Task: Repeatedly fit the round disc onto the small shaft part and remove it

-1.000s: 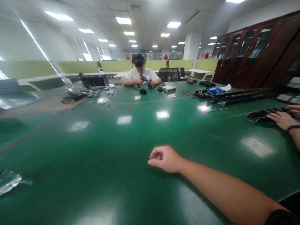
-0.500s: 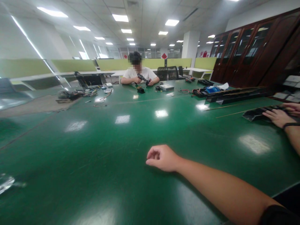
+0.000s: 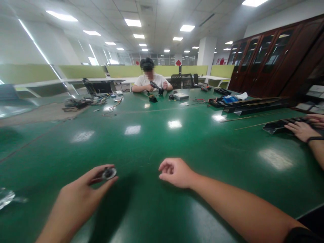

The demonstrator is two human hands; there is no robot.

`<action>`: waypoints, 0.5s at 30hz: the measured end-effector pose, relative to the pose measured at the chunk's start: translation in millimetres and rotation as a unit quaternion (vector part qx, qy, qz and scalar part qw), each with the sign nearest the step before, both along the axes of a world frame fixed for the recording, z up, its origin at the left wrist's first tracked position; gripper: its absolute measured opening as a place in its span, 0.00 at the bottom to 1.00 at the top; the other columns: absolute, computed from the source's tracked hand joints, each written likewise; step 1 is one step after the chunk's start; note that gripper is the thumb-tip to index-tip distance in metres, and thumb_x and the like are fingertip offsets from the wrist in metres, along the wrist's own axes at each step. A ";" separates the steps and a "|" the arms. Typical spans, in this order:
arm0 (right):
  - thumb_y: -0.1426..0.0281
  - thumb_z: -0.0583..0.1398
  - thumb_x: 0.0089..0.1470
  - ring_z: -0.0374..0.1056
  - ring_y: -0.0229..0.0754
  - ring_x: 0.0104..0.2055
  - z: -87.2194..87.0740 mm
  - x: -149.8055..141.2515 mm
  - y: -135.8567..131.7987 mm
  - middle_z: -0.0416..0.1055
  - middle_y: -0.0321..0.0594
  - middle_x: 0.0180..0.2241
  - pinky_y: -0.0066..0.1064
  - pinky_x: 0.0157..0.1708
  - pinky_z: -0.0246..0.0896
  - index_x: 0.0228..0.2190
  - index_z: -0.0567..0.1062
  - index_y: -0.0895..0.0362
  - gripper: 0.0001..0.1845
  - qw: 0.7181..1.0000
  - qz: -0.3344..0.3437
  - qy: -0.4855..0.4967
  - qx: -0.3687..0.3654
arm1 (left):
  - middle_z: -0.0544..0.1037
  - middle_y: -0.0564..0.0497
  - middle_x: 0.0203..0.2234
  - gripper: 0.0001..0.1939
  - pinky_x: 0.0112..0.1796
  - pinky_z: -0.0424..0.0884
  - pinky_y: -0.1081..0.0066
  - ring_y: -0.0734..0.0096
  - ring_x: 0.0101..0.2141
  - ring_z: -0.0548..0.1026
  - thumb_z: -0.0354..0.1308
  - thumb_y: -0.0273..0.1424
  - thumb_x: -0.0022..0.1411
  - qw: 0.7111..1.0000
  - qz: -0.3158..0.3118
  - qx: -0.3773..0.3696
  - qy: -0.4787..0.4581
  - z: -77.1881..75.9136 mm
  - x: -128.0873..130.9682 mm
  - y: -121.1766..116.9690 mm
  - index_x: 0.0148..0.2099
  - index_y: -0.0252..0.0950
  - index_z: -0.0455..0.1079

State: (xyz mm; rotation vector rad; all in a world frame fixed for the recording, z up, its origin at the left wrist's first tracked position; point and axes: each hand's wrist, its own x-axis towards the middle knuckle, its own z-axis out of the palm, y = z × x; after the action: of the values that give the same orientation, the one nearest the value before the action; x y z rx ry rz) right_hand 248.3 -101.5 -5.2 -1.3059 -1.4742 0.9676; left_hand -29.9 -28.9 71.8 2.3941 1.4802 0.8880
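My left hand point(image 3: 76, 197) is raised over the green table at the lower left. Its thumb and fingers pinch a small round piece point(image 3: 109, 173) with a pale, shiny rim and a dark middle; I cannot make out its exact kind. Beneath it a shadow falls on the tabletop. My right hand point(image 3: 177, 172) rests on the table to the right of that piece, loosely curled, with a gap between thumb and index finger and nothing seen inside.
A clear, shiny object point(image 3: 7, 197) lies at the left edge of the green table point(image 3: 141, 148). Across it, a person point(image 3: 152, 81) holds a power drill point(image 3: 154, 85). At right, another person's hand point(image 3: 301, 130) lies on a black channel point(image 3: 275, 125), near thin rods and long black profiles point(image 3: 243, 106).
My left hand has come into view from the lower left, with the small round piece pinched in it. My right hand stays on the table. The person opposite has lifted one hand off the work.
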 end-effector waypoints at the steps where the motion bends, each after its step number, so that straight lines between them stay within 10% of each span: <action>1: 0.73 0.64 0.48 0.62 0.31 0.23 -0.4 0.4 0.7 0.70 0.32 0.25 0.23 0.24 0.57 0.36 0.75 0.59 0.10 1.000 -0.010 0.016 0.007 | 0.81 0.55 0.32 0.19 0.35 0.76 0.67 0.61 0.33 0.80 0.63 0.48 0.54 0.999 -0.031 -0.036 0.011 -0.7 17.7 5.9 0.44 0.45 0.76; 7: 0.76 0.61 0.47 0.63 0.32 0.23 -2.2 1.9 5.3 0.69 0.29 0.28 0.24 0.24 0.58 0.50 0.66 0.55 0.26 0.991 -0.094 0.089 0.028 | 0.80 0.48 0.40 0.14 0.45 0.75 0.63 0.61 0.40 0.79 0.58 0.35 0.55 0.982 -0.178 -0.045 -0.037 -26.3 102.6 14.1 0.44 0.39 0.75; 15: 0.77 0.63 0.47 0.63 0.31 0.25 -2.8 -1.6 2.5 0.70 0.31 0.31 0.24 0.26 0.59 0.48 0.68 0.53 0.25 0.998 -0.050 0.009 0.033 | 0.80 0.47 0.40 0.18 0.46 0.75 0.62 0.61 0.40 0.79 0.62 0.41 0.55 0.967 -0.185 -0.138 -0.109 -53.5 93.2 8.3 0.46 0.38 0.74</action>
State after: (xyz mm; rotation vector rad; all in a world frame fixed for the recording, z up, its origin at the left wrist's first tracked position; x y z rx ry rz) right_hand 246.7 -99.0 -8.0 -1.3068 -1.4013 0.8569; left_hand 63.3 -20.6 18.3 2.1823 0.9620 0.7676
